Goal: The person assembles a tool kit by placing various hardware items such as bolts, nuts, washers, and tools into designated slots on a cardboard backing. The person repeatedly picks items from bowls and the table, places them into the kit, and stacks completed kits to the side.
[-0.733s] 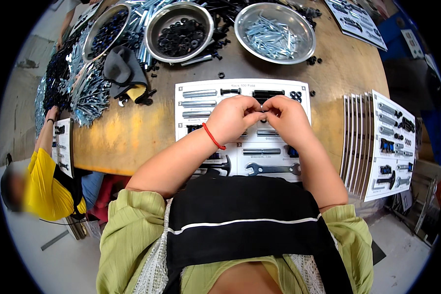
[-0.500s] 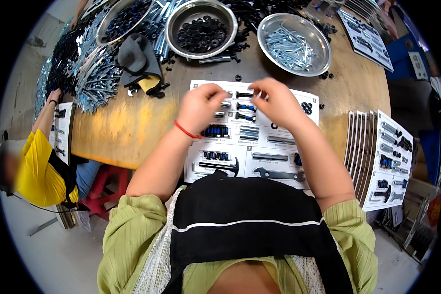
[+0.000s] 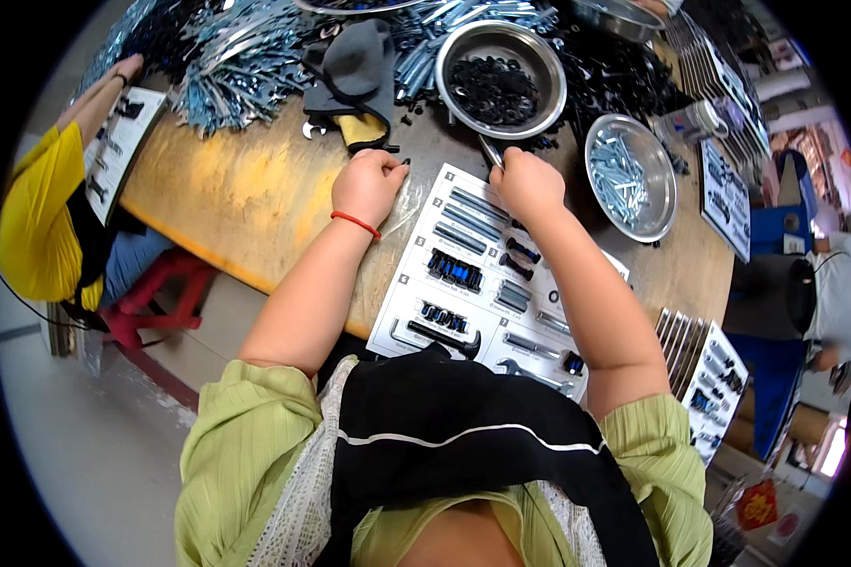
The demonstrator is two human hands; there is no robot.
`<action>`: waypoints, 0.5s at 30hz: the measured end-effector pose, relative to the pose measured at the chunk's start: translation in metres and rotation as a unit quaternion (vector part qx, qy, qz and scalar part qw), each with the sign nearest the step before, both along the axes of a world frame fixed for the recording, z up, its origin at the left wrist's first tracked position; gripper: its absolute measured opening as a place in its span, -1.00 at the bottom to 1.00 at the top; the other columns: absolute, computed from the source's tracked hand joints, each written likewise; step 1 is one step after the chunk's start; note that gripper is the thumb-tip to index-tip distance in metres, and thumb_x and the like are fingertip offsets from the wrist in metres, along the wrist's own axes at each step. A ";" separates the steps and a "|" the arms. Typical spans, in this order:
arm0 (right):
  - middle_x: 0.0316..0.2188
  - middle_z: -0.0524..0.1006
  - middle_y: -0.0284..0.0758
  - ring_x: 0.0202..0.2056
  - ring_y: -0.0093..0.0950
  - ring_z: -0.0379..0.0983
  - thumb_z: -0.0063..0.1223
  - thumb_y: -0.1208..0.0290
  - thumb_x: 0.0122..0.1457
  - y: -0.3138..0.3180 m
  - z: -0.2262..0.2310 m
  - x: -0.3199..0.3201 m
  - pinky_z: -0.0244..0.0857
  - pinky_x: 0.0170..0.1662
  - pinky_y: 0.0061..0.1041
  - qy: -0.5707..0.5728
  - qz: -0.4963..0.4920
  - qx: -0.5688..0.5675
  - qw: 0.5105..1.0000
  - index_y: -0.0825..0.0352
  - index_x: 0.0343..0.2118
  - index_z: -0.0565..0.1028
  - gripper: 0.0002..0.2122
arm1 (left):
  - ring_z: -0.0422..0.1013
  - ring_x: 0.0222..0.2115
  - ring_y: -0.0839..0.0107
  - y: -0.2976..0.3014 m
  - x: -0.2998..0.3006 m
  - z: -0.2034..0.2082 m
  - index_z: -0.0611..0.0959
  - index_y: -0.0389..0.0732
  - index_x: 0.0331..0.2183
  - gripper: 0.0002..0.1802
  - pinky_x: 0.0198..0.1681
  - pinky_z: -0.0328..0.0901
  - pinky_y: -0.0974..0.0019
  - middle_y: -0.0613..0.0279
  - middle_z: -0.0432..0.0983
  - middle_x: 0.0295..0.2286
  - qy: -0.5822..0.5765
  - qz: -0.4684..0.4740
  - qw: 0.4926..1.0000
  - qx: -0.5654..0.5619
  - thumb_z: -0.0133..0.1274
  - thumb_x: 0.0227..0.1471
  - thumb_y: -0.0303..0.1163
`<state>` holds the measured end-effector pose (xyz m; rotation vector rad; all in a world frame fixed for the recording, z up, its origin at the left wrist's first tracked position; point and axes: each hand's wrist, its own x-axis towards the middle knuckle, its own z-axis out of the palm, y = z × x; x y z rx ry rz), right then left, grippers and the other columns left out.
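View swings so the printed card [image 3: 477, 274] slants, and the hands, earlier together over it, now sit apart: left hand [image 3: 369, 187] over tabletop [image 3: 255, 203] near the gray cloth [image 3: 361, 68], right hand [image 3: 529, 186] on a silver tube [image 3: 489, 151] by the card's top edge.

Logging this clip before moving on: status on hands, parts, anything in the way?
Left hand pinched, dark piece at fingertips. Right hand gripping silver rod, near bowl. Glove just beyond left hand.
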<state>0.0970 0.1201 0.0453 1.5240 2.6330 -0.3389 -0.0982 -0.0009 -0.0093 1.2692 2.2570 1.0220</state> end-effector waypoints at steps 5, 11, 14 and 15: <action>-0.43 0.56 0.01 -0.33 0.00 0.51 -0.08 0.24 0.24 -0.033 0.008 -0.023 0.36 -0.23 -0.09 0.138 0.104 -0.089 0.981 0.38 -0.33 0.47 -0.74 | 0.51 -0.33 0.17 -0.008 -0.016 -0.005 0.72 -0.15 -0.44 -0.78 -0.25 0.39 0.17 0.16 0.57 -0.34 -0.011 -0.016 0.999 -0.040 0.20 -0.04 -0.20; -0.50 0.56 -0.10 -0.43 -0.08 0.53 -0.02 0.27 0.24 -0.064 0.031 -0.072 0.36 -0.33 -0.12 0.313 0.034 0.070 0.946 0.34 -0.26 0.45 -0.79 | 0.51 -0.41 0.20 -0.014 -0.023 -0.017 0.71 -0.18 -0.49 -0.76 -0.34 0.38 0.18 0.16 0.58 -0.42 0.002 0.002 1.000 -0.023 0.25 -0.10 -0.19; -0.46 0.57 -0.05 -0.36 -0.01 0.52 0.04 0.22 0.20 -0.071 -0.011 -0.078 0.38 -0.26 -0.10 0.040 0.078 -0.022 0.996 0.31 -0.26 0.45 -0.76 | 0.52 -0.41 0.20 -0.013 -0.025 -0.022 0.71 -0.17 -0.50 -0.75 -0.34 0.39 0.19 0.15 0.59 -0.42 0.001 -0.001 1.000 -0.021 0.26 -0.11 -0.18; -0.46 0.57 -0.05 -0.37 -0.02 0.52 0.03 0.23 0.20 -0.073 -0.013 -0.075 0.38 -0.27 -0.09 0.110 0.066 0.011 0.992 0.31 -0.26 0.45 -0.77 | 0.52 -0.41 0.20 -0.016 -0.024 -0.022 0.71 -0.17 -0.51 -0.75 -0.33 0.39 0.19 0.15 0.59 -0.42 -0.005 -0.003 1.000 -0.030 0.26 -0.12 -0.18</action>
